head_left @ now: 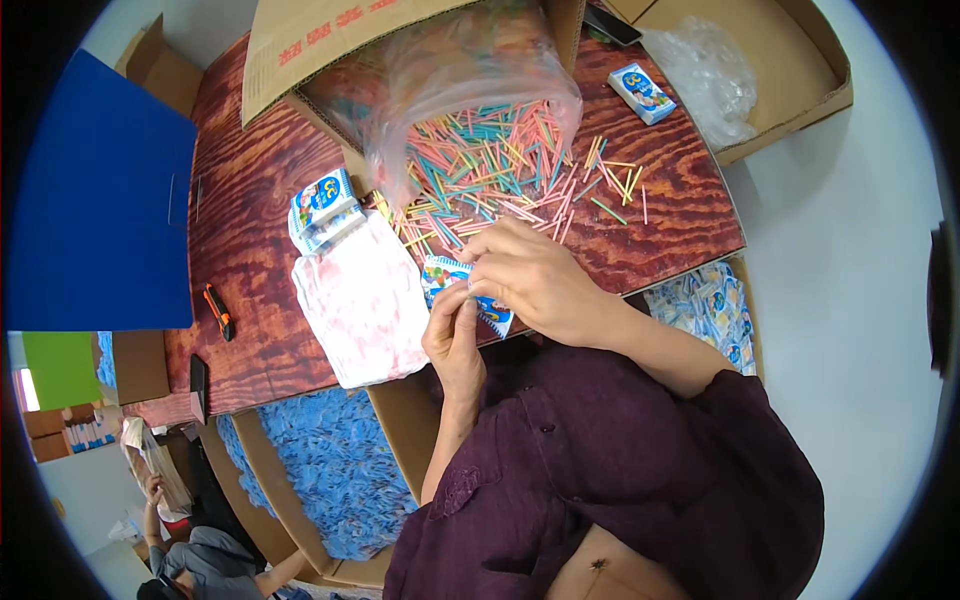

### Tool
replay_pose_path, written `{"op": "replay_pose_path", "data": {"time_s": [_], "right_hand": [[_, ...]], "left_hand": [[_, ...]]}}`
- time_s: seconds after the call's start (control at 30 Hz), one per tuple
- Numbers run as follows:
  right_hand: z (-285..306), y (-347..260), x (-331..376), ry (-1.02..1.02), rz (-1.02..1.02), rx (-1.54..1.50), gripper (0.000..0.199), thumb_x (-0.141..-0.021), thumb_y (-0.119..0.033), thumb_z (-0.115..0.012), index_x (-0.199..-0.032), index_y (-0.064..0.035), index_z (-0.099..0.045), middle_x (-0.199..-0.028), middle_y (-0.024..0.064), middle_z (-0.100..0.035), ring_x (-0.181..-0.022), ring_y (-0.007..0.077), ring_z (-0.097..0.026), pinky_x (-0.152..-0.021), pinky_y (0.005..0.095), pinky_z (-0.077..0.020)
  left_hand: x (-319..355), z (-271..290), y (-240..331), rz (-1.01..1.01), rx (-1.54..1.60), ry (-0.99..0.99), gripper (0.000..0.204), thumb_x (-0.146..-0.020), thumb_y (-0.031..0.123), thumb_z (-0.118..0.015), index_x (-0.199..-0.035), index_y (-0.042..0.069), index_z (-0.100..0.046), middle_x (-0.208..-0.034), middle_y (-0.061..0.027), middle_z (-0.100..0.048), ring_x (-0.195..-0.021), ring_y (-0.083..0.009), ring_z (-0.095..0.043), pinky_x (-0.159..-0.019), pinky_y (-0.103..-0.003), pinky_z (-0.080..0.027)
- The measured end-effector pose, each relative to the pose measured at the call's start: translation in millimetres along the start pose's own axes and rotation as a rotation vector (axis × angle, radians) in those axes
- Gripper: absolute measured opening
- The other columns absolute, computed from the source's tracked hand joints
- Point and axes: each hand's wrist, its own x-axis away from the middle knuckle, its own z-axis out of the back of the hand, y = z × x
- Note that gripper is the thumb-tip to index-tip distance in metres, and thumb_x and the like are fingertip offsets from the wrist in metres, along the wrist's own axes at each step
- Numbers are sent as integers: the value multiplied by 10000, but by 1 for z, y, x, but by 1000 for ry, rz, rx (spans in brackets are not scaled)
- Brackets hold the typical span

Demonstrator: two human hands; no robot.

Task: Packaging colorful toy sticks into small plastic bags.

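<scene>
A small blue-and-white printed packet (494, 318) is held between my two hands over the table's near edge. My left hand (457, 345) is closed, thumb and fingertips pinching the packet from below. From the right, my right hand (535, 285) has its fingers bent and pressed together on the packet's upper side; its fingertips are partly hidden. Just beyond them, many thin pink, yellow and blue-green sticks (480, 165) spill from a clear plastic bag (400, 135) in a tipped cardboard box (300, 75). Left of my hands lies a pink-stained white cloth (362, 305), with stacked packets (325, 205) at its far end.
Another packet (642, 93) lies at the back right, near an open carton (790, 90). An orange cutter (218, 312) and a dark phone (199, 385) are at left. Below the table stand a box of blue wrappers (325, 470) and loose packets (705, 312). A co-worker (215, 562) sits lower left.
</scene>
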Motion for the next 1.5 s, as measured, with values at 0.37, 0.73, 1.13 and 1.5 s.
{"op": "replay_pose_path", "data": {"time_s": [0.37, 0.73, 1.13, 1.5], "right_hand": [[6, 4, 4, 138, -120, -288, 135, -858, -19, -629, -992, -13, -637, -897, 73, -599, -829, 152, -585, -707, 279, -455], [18, -12, -25, 101, 298, 195, 142, -731, -64, -644, -836, -26, -556, -773, 108, -541, -721, 295, -564, -609, 384, -457], [19, -8, -38, -91, 240, 111, 175, -817, -151, -637, -928, -25, -591, -866, 96, -578, -823, 275, -572, -729, 413, -455], [9, -13, -12, -137, 20, 27, 188, -795, -36, -621, -984, -46, -624, -848, 102, -541, -813, 293, -568, -705, 389, -448]], "left_hand": [[-5, 0, 0, 43, 191, 27, 154, -905, -45, -569, -1046, -18, -625, -1138, -100, -605, -1047, -155, -563, -944, -284, -430], [-3, 4, 2, 98, 253, 3, 122, -895, -41, -595, -1009, -8, -627, -1143, -98, -605, -1030, -145, -567, -929, -291, -443], [-2, 17, 8, 73, 279, 117, 89, -924, -2, -577, -1009, -4, -604, -1120, -106, -622, -1002, -134, -584, -895, -274, -463], [-155, 91, 64, -478, -1306, -239, 1019, -612, 121, -845, -1473, 108, -299, -1472, -195, -351, -1359, -386, -323, -1113, -463, -282]]}}
